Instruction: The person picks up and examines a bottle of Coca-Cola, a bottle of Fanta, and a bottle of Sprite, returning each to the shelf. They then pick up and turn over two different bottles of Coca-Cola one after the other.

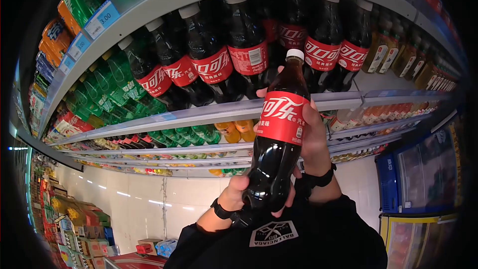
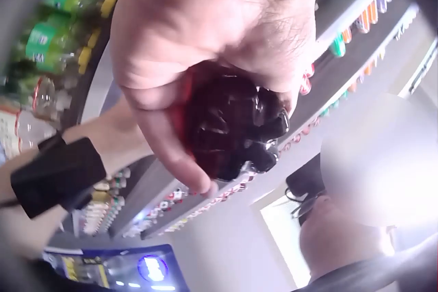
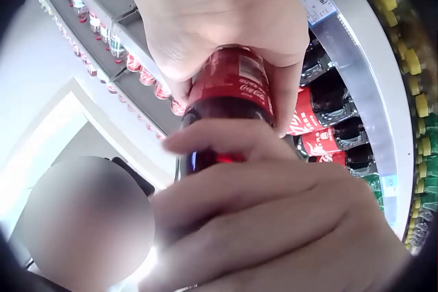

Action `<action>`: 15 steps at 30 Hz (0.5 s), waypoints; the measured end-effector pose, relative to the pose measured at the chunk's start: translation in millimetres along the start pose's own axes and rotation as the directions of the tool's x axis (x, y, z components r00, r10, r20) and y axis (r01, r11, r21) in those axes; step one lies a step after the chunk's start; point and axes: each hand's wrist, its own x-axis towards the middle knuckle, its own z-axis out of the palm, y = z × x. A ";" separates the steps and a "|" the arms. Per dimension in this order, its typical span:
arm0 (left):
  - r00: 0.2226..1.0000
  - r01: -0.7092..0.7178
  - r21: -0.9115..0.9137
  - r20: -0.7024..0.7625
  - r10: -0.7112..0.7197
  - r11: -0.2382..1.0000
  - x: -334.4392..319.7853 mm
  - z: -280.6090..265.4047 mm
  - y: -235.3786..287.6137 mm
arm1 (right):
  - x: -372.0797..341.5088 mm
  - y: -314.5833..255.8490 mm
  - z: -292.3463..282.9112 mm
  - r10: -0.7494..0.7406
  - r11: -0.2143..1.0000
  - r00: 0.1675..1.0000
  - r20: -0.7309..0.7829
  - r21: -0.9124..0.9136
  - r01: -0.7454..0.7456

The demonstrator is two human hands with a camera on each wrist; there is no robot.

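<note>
A cola bottle (image 1: 281, 134) with a red label and white cap is held upright, leaning slightly, in front of the shelves. My right hand (image 1: 314, 134) grips it around the label, the fingers passing behind the bottle. Lower down, my left hand (image 1: 234, 194) holds the base, thumb on one side and fingertips on the other. In the left wrist view, the lobed dark bottom of the bottle (image 2: 236, 131) shows inside the curled left hand (image 2: 212, 39). The right wrist view has the right hand (image 3: 219, 18) wrapped around the red label, with left-hand fingers (image 3: 260, 210) across the foreground.
Behind the bottle, a shelf row holds several similar cola bottles (image 1: 211, 65), with green bottles (image 1: 119, 87) to the left and amber drinks (image 1: 388, 52) to the right. A shelf edge (image 1: 338, 100) runs close behind the right hand. A blue cooler (image 1: 391, 179) stands at right.
</note>
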 end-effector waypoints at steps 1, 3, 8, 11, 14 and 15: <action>1.000 0.000 -0.028 0.012 0.000 1.000 -1.0 -4.5 0.1 | -0.7 0.2 2.3 0.014 0.999 1.000 -0.008 0.046 -0.013; 0.998 -0.046 0.050 -0.048 0.048 0.998 2.9 -6.0 2.7 | 0.0 1.5 0.4 0.010 0.997 1.000 -0.019 0.076 -0.008; 0.901 -0.046 0.996 0.009 0.434 0.075 21.8 -19.0 16.5 | -13.0 -23.1 18.2 0.084 0.949 0.987 -0.135 -0.292 -0.121; 0.809 -0.115 0.980 0.187 0.558 -0.162 38.6 -26.1 28.4 | -16.9 -11.2 13.5 -0.148 0.862 0.983 -0.112 -0.502 0.073; 0.641 -0.116 0.830 0.482 0.597 -0.546 44.8 -30.7 51.9 | -4.3 -12.7 3.8 -0.412 0.582 0.872 0.265 -0.660 0.475; 0.566 -0.154 0.775 0.577 0.588 -0.612 47.9 -36.9 60.6 | 2.3 -18.0 4.7 -0.466 0.397 0.797 0.384 -0.715 0.576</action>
